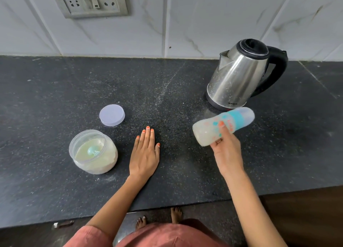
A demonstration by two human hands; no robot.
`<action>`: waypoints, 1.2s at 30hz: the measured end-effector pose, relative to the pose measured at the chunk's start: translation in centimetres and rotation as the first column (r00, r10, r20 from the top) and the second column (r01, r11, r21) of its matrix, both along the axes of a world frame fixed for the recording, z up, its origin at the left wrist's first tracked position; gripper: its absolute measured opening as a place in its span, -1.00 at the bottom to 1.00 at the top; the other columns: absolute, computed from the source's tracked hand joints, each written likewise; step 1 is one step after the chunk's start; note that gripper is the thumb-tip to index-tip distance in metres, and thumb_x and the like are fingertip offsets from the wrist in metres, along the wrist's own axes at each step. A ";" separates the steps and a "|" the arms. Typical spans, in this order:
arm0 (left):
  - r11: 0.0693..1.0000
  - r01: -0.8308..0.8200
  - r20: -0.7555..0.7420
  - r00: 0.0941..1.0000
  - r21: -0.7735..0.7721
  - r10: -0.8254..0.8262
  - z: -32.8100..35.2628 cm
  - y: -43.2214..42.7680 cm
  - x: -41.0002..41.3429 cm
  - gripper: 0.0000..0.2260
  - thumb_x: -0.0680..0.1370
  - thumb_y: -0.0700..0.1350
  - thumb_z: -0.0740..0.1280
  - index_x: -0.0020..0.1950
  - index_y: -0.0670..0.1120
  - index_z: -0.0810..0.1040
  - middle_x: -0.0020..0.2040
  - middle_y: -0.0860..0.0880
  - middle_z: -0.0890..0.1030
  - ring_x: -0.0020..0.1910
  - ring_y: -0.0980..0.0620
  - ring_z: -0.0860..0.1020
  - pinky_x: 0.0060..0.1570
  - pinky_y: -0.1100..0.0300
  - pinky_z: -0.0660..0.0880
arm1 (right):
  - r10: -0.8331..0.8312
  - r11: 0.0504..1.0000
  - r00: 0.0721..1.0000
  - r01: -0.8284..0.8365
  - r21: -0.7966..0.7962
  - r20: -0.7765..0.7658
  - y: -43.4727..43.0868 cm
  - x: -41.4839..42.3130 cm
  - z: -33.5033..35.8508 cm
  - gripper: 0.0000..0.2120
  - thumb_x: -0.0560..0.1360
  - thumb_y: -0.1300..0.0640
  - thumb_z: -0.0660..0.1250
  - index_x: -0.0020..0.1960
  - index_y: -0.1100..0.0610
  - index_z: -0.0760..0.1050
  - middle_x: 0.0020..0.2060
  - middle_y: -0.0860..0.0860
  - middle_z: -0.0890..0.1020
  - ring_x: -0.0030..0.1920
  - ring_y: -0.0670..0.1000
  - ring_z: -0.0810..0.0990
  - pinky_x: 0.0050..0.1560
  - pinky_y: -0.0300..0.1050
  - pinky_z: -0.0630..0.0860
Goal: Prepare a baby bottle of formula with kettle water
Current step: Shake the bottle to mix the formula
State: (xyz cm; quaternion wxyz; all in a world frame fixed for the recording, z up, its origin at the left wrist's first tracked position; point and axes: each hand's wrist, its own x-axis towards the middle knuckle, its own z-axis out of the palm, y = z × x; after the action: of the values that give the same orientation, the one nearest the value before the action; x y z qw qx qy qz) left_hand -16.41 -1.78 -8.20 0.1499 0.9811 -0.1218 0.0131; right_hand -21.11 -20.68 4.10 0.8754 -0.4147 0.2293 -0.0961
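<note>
– Baby bottle (234, 119), where?
– Off the bench (55, 102), in the air just in front of the kettle (239, 74) base, right half. Tipped almost on its side, capped end pointing back-right, base to the left. Cloudy whitish liquid inside, teal collar, clear cap on. Bit blurred.
– Hands?
– Right hand (225, 150) grips the bottle round its lower body, fingers curled over it. Left hand (145, 154) lies flat, palm down on the bench, fingers straight and together, holding nothing. It sits mid-bench, between the formula jar (111, 159) and the bottle.
– Jar?
– Left of the left hand, near it but not touching, lid off. Pale powder inside, teal scoop (91, 150) resting in it. Its lid (112, 114) lies flat just behind the jar, apart from it.
– Kettle?
– Upright toward the back edge, close to the tiled wall (204, 15), lid down, handle to the right, spout to the left.
– Free room?
– Bare bench from the lid across to the kettle, dusted with white specks. Whole back-left corner is bare too. Bare strip along the front edge under both forearms. Right of the kettle, bare to the frame edge.
– Anything else?
– Socket plate (92, 1) on the wall above the back-left area.
</note>
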 end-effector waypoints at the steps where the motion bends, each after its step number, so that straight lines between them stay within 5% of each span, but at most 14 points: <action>1: 1.000 0.001 -0.003 1.000 0.002 -0.001 0.1 0.0 0.0 -0.34 0.47 0.12 -0.37 0.48 -0.18 -0.04 0.51 -0.10 -0.01 0.49 -0.01 -0.05 0.37 0.18 -0.24 | 0.081 0.993 0.996 -0.084 -0.085 -0.042 0.5 -0.3 -0.1 -0.71 0.28 0.14 0.35 0.00 0.07 0.50 -0.12 -0.06 0.67 -0.13 -0.13 0.67 -0.11 -0.20 0.62; 4: 1.000 0.008 -0.015 1.000 0.011 -0.008 0.1 0.1 0.1 -0.32 0.44 0.12 -0.40 0.49 -0.17 -0.07 0.51 -0.08 -0.04 0.49 0.01 -0.08 0.36 0.18 -0.27 | 0.251 0.915 0.960 -0.277 -0.291 -0.125 0.9 -1.1 -0.2 -0.73 0.23 0.18 0.38 -0.07 0.06 0.53 -0.20 -0.08 0.69 -0.13 -0.13 0.66 -0.10 -0.21 0.61; 9: 1.000 0.001 0.007 1.000 0.011 -0.001 -0.1 0.0 0.0 -0.35 0.48 0.11 -0.34 0.48 -0.19 0.00 0.51 -0.11 0.02 0.49 -0.02 -0.02 0.38 0.16 -0.21 | -0.014 0.999 0.999 0.013 0.037 0.038 -0.2 0.3 0.4 -0.85 0.45 0.18 0.27 0.01 0.05 0.49 -0.19 -0.10 0.71 -0.12 -0.14 0.67 -0.11 -0.20 0.62; 13: 1.000 0.008 0.001 1.000 0.010 -0.008 0.0 0.0 0.1 -0.35 0.48 0.11 -0.35 0.48 -0.18 -0.01 0.51 -0.11 0.01 0.49 -0.02 -0.03 0.38 0.16 -0.22 | 0.287 0.891 0.954 -0.297 -0.344 -0.082 0.4 -0.8 0.4 -0.74 0.21 0.17 0.40 -0.10 0.09 0.54 -0.25 -0.08 0.70 -0.14 -0.08 0.66 -0.14 -0.21 0.62; 18: 1.000 0.002 0.017 1.000 0.009 -0.002 -0.1 0.0 0.1 -0.38 0.51 0.09 -0.30 0.47 -0.21 0.04 0.50 -0.14 0.07 0.48 -0.06 0.03 0.38 0.13 -0.16 | 0.006 1.000 0.996 -0.006 -0.008 0.091 -1.0 0.7 0.9 -0.62 0.24 0.04 0.39 0.04 0.07 0.49 -0.15 -0.08 0.71 -0.07 -0.12 0.66 -0.16 -0.21 0.60; 23: 1.000 0.007 0.002 1.000 0.010 -0.007 -0.1 0.0 0.1 -0.35 0.48 0.11 -0.34 0.48 -0.19 -0.01 0.51 -0.11 0.02 0.49 -0.03 -0.01 0.38 0.16 -0.21 | 0.234 0.930 0.971 -0.236 -0.281 -0.042 0.8 -0.5 -0.2 -0.49 0.06 0.01 0.58 -0.04 0.07 0.54 -0.17 -0.06 0.70 -0.02 -0.03 0.65 -0.12 -0.18 0.61; 25: 1.000 0.001 0.008 1.000 0.011 -0.001 -0.1 0.0 0.1 -0.36 0.49 0.10 -0.33 0.48 -0.20 0.01 0.51 -0.13 0.04 0.49 -0.04 0.01 0.38 0.14 -0.19 | 0.128 0.979 0.991 -0.119 -0.164 0.044 0.3 0.0 0.2 -0.49 0.09 -0.05 0.57 -0.02 0.07 0.54 -0.16 -0.06 0.71 -0.06 -0.07 0.66 -0.15 -0.19 0.61; 27: 1.000 -0.002 0.015 1.000 0.019 0.001 -0.2 0.0 0.1 -0.38 0.51 0.09 -0.30 0.47 -0.21 0.04 0.50 -0.14 0.08 0.48 -0.06 0.04 0.38 0.13 -0.15 | -0.039 0.998 0.995 0.035 0.042 0.095 -0.1 0.7 0.2 -0.71 0.33 0.05 0.40 0.03 0.06 0.50 -0.15 -0.07 0.71 -0.06 -0.08 0.65 -0.14 -0.19 0.61; 33: 1.000 0.005 0.006 1.000 0.016 -0.005 -0.2 0.0 0.1 -0.36 0.49 0.11 -0.34 0.48 -0.19 -0.01 0.51 -0.12 0.02 0.49 -0.03 -0.02 0.38 0.16 -0.20 | 0.295 0.900 0.952 -0.304 -0.313 -0.079 1.4 -1.1 -0.2 -0.78 0.24 0.18 0.38 -0.10 0.08 0.53 -0.27 -0.10 0.70 -0.14 -0.10 0.66 -0.11 -0.21 0.60; 36: 1.000 0.002 0.008 1.000 0.014 -0.002 -0.2 0.0 0.1 -0.36 0.49 0.11 -0.34 0.48 -0.19 -0.02 0.51 -0.12 0.02 0.49 -0.03 -0.02 0.38 0.15 -0.20 | 0.119 0.986 0.993 -0.117 -0.115 0.017 0.5 0.0 0.1 -0.68 0.23 0.09 0.38 -0.02 0.09 0.52 -0.19 -0.08 0.70 -0.13 -0.12 0.67 -0.13 -0.20 0.61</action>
State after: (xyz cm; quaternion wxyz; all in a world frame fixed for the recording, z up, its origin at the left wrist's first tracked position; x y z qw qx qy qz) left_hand -16.33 -1.78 -8.40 0.1427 0.9819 -0.1235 0.0159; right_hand -21.13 -20.16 4.16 0.8570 -0.4757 0.1879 -0.0621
